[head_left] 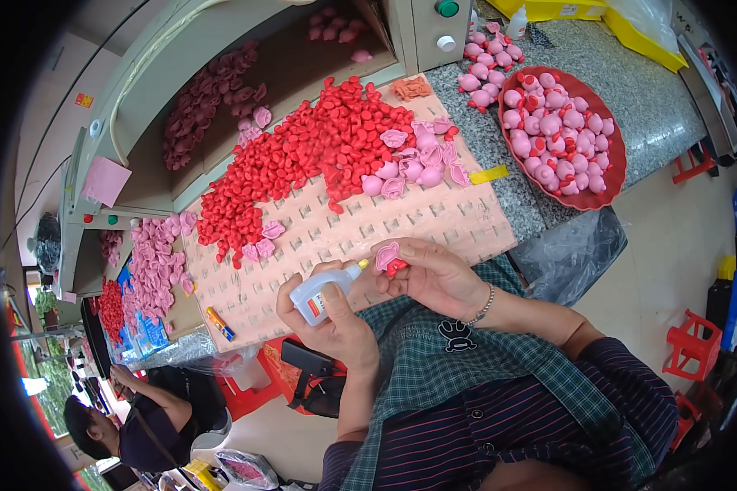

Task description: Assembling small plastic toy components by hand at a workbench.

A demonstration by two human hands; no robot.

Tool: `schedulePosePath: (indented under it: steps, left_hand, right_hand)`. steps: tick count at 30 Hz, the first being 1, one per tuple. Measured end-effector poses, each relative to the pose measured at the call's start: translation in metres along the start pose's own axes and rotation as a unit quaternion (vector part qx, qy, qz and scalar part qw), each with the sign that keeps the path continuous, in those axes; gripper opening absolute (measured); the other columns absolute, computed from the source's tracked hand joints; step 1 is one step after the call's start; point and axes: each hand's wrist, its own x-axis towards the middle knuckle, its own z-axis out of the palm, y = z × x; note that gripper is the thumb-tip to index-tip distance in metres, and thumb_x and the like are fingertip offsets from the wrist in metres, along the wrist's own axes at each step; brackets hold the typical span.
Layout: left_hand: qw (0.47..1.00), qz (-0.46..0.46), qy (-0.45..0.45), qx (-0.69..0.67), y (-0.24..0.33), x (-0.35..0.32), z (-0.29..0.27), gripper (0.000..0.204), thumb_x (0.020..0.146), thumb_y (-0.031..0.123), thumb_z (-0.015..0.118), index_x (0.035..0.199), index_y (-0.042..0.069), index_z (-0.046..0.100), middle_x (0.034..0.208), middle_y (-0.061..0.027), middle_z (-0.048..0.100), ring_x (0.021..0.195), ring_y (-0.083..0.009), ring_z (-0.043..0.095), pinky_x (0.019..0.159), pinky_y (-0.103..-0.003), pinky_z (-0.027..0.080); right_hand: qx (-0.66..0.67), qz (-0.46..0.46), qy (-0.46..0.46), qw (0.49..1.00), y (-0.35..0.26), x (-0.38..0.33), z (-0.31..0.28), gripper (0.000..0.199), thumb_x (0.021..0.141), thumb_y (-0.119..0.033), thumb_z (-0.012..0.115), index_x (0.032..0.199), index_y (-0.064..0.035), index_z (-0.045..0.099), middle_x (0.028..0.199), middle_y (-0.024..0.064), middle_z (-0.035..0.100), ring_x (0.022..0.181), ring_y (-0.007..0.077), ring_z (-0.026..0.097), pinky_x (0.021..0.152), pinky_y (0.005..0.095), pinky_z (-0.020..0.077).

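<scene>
My left hand (332, 315) grips a small clear glue bottle (323, 290) with a yellow tip, and the tip points at the piece in the other hand. My right hand (434, 274) pinches a pink toy part (386, 255) with a small red piece (397, 265) under it. Both hands hover over the near edge of a peach pegged board (401, 225). A big heap of red pieces (303, 155) and several pink parts (422, 159) lie on the board.
A red bowl (610, 135) of assembled pink-and-red toys sits on the granite counter at right, with more loose ones (483, 61) behind it. More pink parts (151, 262) lie left of the board. Another person (139, 413) sits at lower left. Red stools (692, 344) stand at right.
</scene>
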Motion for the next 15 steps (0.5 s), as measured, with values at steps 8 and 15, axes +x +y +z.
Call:
schedulePosePath:
  steps: [8,15]
  left_hand:
    - [0.998,0.040,-0.003,0.056,0.0012,-0.0016,-0.0032,0.034,0.099,0.011,0.054,0.125,0.004,0.034,0.103,-0.0232,0.063,0.096,-0.0242,0.063,0.086,-0.035,0.051]
    - [0.998,0.045,-0.014,0.036,0.0006,-0.0005,-0.0014,0.033,0.099,0.011,0.054,0.124,0.005,0.034,0.101,-0.0228,0.064,0.094,-0.0246,0.063,0.085,-0.035,0.051]
  right_hand:
    - [-0.021,-0.004,-0.030,0.999,0.0002,-0.0020,0.0001,0.040,0.101,-0.020,0.053,0.134,0.0032,0.051,0.117,0.0139,0.064,0.100,0.0210,0.064,0.086,0.0340,0.0526]
    - [-0.023,-0.007,-0.031,0.999,-0.0004,-0.0021,-0.0001,0.041,0.102,-0.020,0.053,0.135,0.0041,0.050,0.116,0.0135,0.064,0.100,0.0212,0.064,0.087,0.0339,0.0528]
